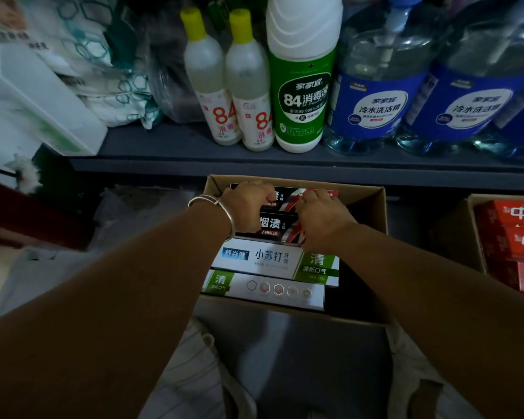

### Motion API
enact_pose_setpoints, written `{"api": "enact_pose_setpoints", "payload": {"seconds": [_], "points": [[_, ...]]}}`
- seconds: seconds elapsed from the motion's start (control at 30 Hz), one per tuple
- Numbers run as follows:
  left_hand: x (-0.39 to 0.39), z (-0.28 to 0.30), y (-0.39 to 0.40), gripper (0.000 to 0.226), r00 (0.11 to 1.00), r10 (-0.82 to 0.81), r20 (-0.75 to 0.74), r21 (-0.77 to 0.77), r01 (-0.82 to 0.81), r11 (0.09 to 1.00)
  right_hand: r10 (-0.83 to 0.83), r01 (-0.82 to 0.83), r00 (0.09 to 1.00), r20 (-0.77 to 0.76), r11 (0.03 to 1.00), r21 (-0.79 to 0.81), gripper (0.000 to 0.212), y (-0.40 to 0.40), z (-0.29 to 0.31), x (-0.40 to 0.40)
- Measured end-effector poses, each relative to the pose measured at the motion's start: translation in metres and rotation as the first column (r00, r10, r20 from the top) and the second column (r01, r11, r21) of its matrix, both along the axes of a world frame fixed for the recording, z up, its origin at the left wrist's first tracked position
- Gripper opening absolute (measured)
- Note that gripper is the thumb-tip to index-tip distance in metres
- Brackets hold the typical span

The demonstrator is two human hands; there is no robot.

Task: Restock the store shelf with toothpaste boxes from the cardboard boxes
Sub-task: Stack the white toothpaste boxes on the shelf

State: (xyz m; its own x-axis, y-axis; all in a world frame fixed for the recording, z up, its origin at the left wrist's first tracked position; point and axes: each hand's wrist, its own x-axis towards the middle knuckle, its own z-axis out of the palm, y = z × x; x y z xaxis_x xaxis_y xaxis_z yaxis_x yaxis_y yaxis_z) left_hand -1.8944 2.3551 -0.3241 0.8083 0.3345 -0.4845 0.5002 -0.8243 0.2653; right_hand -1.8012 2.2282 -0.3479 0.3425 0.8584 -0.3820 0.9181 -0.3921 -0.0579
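Observation:
An open cardboard box [372, 204] sits below the shelf edge [285, 167]. Inside lie two black toothpaste boxes [277, 225] at the far end and two white-and-green toothpaste boxes [263, 261] nearer to me. My left hand [248, 207], with a silver bangle at the wrist, curls its fingers round the left part of the black boxes. My right hand [321, 219] grips their right end. The lower layers in the carton are hidden.
The grey shelf holds two yellow-capped 84 bottles [227, 95], a green-labelled disinfectant bottle [303, 86] and big blue-labelled detergent jugs [378, 95]. A second carton with red toothpaste boxes [515, 237] stands at the right. White packs [43, 95] lie on the left.

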Motion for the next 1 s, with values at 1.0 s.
{"api": "enact_pose_setpoints", "payload": {"seconds": [1.0], "points": [[0.053,0.008,-0.012,0.07,0.971,-0.137,-0.196,0.192,0.175,0.966,0.304,-0.296,0.953,-0.018,0.913,-0.281,0.069,-0.017,0.066,0.096]]}}
